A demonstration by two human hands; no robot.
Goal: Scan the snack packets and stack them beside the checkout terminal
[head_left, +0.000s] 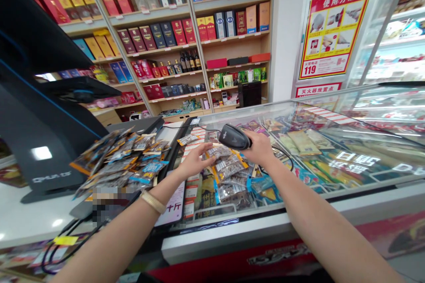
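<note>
My right hand [260, 147] is wrapped round the handle of a black barcode scanner [234, 136], whose head points left above the freezer's glass top. Its cable curves away behind and below the hand. My left hand [196, 160], with a tan band on the wrist, hovers beside a pile of small snack packets [230, 174]. The fingers are stretched apart toward the nearest packets; whether the tips touch one is not clear. The packets have clear, orange and blue wrapping and lie on the glass under the scanner. One lone packet [188, 139] lies just beyond my left hand.
A larger heap of snack packets [133, 159] lies on the left counter, beside a dark checkout terminal [49, 141]. Black cables [55, 247] hang at the counter's front. The glass-topped freezer [332, 190] stretches right. Shelves of boxed goods [169, 35] line the back wall.
</note>
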